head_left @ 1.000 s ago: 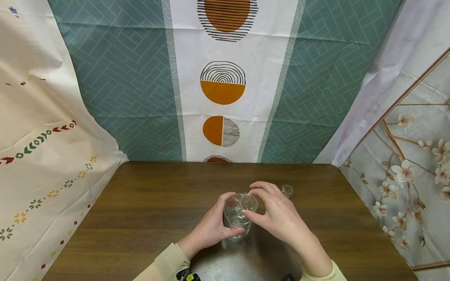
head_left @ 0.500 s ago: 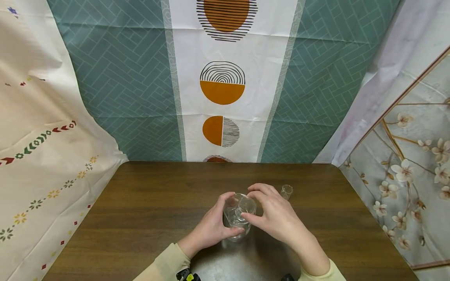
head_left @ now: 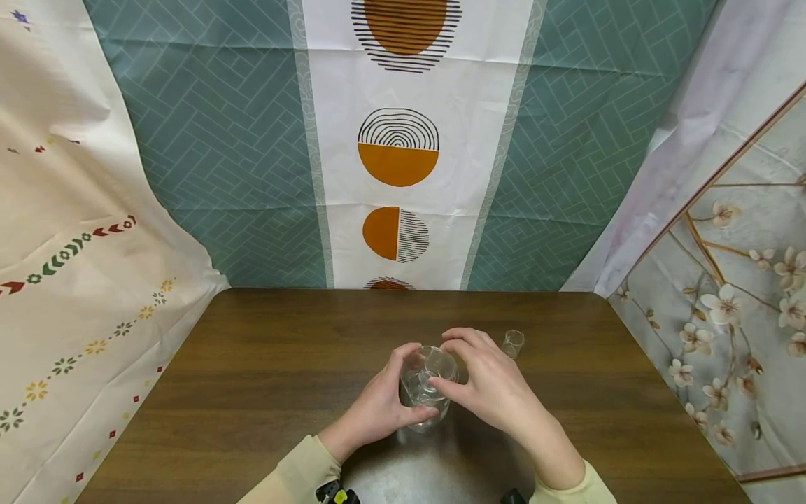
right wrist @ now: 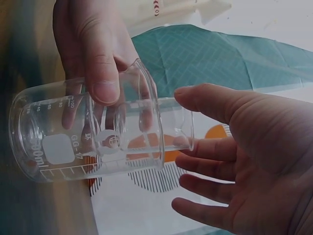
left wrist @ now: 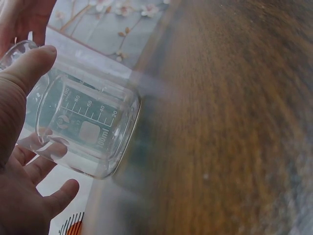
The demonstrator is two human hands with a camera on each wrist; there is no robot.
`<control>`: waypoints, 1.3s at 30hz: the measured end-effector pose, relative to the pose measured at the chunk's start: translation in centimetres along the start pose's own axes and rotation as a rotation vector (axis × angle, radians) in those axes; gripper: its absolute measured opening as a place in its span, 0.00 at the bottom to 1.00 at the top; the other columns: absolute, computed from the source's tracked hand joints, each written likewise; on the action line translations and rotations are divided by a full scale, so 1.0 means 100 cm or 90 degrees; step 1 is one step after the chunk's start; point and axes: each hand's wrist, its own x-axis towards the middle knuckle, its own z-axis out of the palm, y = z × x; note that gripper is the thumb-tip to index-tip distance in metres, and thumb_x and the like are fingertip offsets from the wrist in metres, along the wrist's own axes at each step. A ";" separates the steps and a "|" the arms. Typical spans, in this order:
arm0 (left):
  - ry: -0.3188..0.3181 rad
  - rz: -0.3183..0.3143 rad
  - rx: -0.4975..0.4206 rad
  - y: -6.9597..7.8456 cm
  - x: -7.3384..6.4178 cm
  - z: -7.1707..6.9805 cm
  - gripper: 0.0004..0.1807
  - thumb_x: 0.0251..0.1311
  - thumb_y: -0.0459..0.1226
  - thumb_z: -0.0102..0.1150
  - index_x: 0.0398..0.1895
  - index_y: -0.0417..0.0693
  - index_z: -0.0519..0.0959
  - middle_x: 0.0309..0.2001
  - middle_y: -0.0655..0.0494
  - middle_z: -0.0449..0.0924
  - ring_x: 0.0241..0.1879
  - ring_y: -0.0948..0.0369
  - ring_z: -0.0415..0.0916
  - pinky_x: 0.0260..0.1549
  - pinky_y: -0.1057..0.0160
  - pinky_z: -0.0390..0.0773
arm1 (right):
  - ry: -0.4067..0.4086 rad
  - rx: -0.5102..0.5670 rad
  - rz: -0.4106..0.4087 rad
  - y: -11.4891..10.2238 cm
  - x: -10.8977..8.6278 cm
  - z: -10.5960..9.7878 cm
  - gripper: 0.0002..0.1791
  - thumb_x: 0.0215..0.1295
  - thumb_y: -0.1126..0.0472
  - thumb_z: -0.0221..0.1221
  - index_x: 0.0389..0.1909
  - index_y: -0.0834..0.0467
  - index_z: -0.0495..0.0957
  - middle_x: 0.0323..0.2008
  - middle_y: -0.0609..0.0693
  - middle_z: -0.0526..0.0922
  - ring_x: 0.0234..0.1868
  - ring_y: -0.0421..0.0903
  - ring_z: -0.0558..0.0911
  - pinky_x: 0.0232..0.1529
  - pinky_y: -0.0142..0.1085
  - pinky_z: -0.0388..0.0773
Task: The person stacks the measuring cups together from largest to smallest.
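A clear glass beaker (head_left: 412, 381) with white graduation marks stands on the table in the head view. My left hand (head_left: 380, 406) grips it round the side, thumb at the front. Another graduated beaker (left wrist: 93, 117) appears nested inside; overlapping glass hides the exact number. A smaller clear beaker (right wrist: 182, 122) sits partly in the mouth, its rim sticking out. My right hand (head_left: 494, 381) holds that rim between thumb and index finger, with the other fingers (right wrist: 208, 188) spread apart. Beyond the right hand is a small separate glass beaker (head_left: 513, 343).
The brown wooden table (head_left: 283, 350) reaches back to a green and white patterned cloth (head_left: 397, 91). Patterned cloths hang along the left side and the right side (head_left: 711, 350).
The right hand has shifted slightly left and down, and the smaller beaker has gone a little deeper into the larger one. The left hand stays in place.
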 end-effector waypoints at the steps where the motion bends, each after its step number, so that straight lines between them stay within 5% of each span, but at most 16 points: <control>1: 0.000 0.000 0.000 0.000 0.000 0.000 0.58 0.58 0.47 0.87 0.83 0.55 0.56 0.68 0.57 0.75 0.67 0.56 0.76 0.65 0.46 0.78 | 0.001 0.002 0.001 0.000 0.000 0.000 0.27 0.60 0.47 0.82 0.54 0.57 0.87 0.64 0.47 0.82 0.70 0.50 0.78 0.61 0.52 0.82; 24: -0.001 -0.008 -0.004 0.001 -0.001 -0.001 0.57 0.58 0.49 0.86 0.83 0.63 0.56 0.70 0.56 0.75 0.67 0.55 0.77 0.64 0.45 0.78 | -0.034 0.004 -0.002 0.000 0.001 0.008 0.24 0.62 0.48 0.81 0.54 0.55 0.88 0.62 0.44 0.83 0.62 0.46 0.83 0.55 0.49 0.84; 39: -0.009 -0.008 0.002 0.001 -0.001 -0.001 0.57 0.59 0.49 0.86 0.83 0.59 0.55 0.70 0.55 0.75 0.66 0.54 0.77 0.61 0.47 0.80 | -0.051 -0.008 0.005 0.003 0.001 0.013 0.23 0.63 0.46 0.80 0.53 0.55 0.89 0.63 0.46 0.83 0.63 0.49 0.82 0.54 0.50 0.85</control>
